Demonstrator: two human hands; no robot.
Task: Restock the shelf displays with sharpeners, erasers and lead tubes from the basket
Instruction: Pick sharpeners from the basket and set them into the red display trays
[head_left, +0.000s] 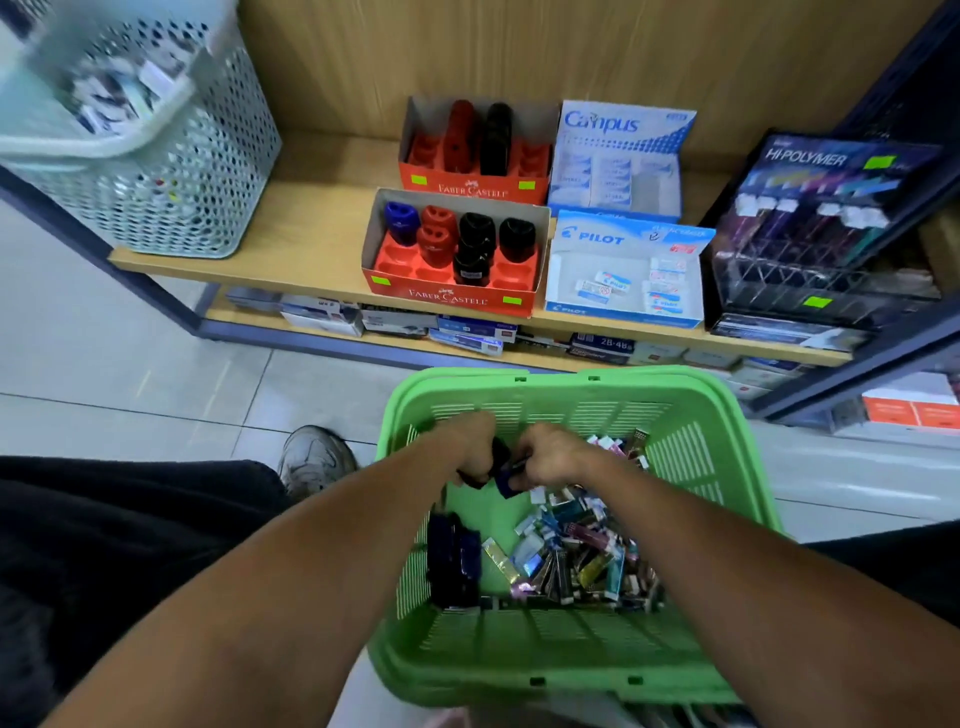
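We are at the picking step. The shelf (322, 218) carries half-empty sharpener trays (452, 254), eraser boxes (623, 270) and a lead rack (821, 228). Below it, our green basket (571, 670) holds the stock, mostly lead tubes (576, 551). Our left hand (467, 441) grips a black sharpener (496, 460); our right hand (550, 452) pinches a blue sharpener (506, 480). Next we should lift both to empty tray holes.
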